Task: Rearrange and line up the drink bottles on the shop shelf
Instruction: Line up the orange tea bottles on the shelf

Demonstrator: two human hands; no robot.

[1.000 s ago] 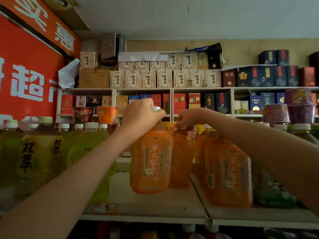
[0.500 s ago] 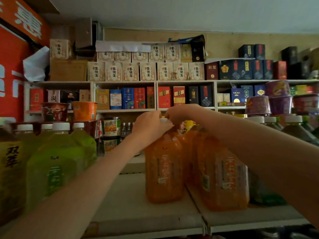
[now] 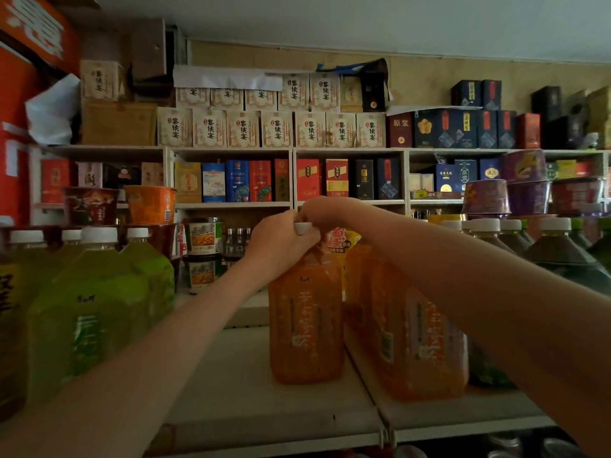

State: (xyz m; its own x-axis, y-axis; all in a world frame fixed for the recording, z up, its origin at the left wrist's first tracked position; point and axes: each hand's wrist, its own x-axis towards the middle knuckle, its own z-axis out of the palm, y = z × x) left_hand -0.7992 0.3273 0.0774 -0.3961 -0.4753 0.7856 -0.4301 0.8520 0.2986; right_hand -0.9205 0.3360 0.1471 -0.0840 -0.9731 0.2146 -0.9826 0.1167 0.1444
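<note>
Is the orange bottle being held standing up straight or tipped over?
Standing upright: the orange bottle sits flat on the shelf, white cap pointing up, left hand gripping its neck.

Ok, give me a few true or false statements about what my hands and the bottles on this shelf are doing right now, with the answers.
1. The left hand grips the orange bottle near its top. True.
2. The orange bottle is lifted clear of the shelf. False: its base stands on the shelf.
3. The green bottles stand to the left of the orange bottle. True.
4. The orange bottle has a red cap. False: it has a white cap.
5. The right hand rests on a green bottle. False: it is up at the orange bottle's white cap, beside the left hand.
</note>
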